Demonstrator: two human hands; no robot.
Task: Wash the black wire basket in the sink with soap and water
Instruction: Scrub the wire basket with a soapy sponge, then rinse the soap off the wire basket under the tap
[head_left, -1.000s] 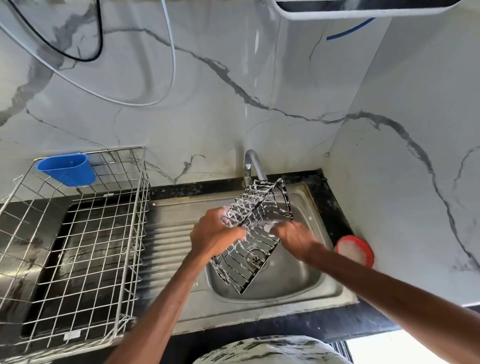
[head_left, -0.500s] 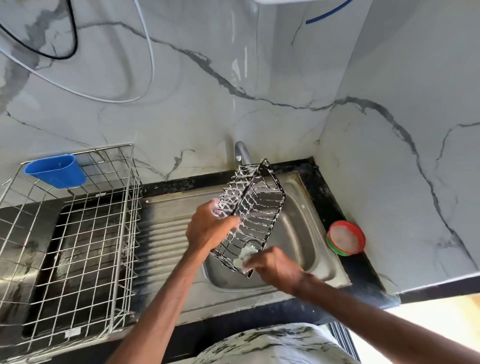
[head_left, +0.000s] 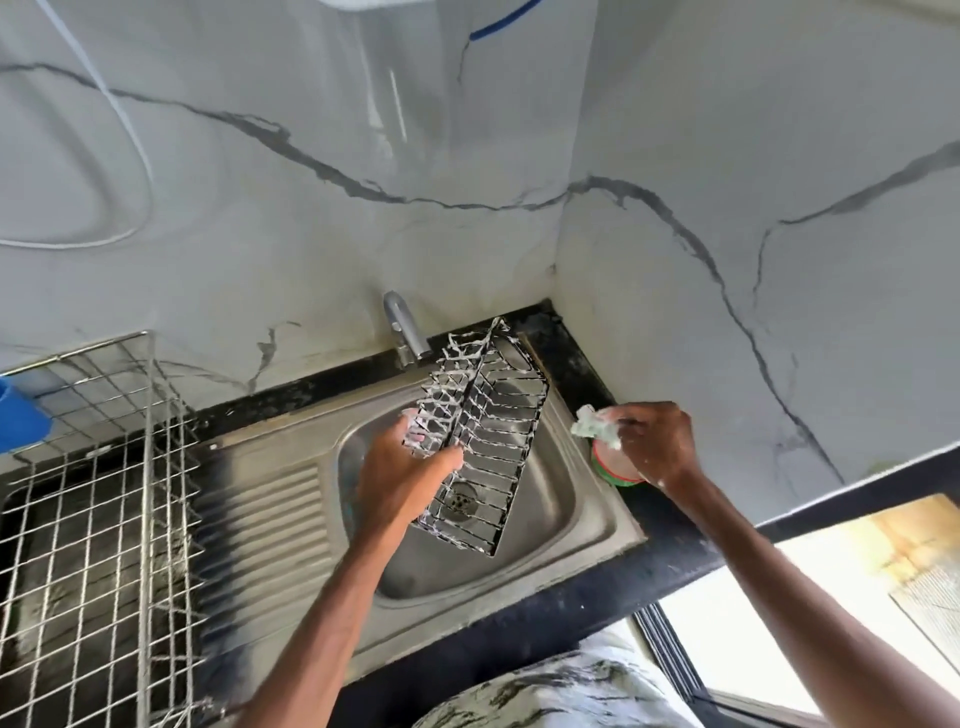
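The left hand (head_left: 400, 467) has its grip clenched on the foam-covered basket (head_left: 483, 431), tilted over the sink (head_left: 571, 519). The right hand (head_left: 654, 441) pinches a sponge (head_left: 595, 423) above the soap tub (head_left: 610, 470). Soaping looks mostly done; rinsing is left.

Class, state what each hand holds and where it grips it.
The left hand grips the black wire basket by its sudsy long side; the right hand pinches a soapy scrub pad at one end.

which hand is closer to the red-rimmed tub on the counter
Right. The right hand is directly over the red-rimmed tub, pinching a soapy sponge; the left hand is to its left over the sink, gripping the black wire basket.
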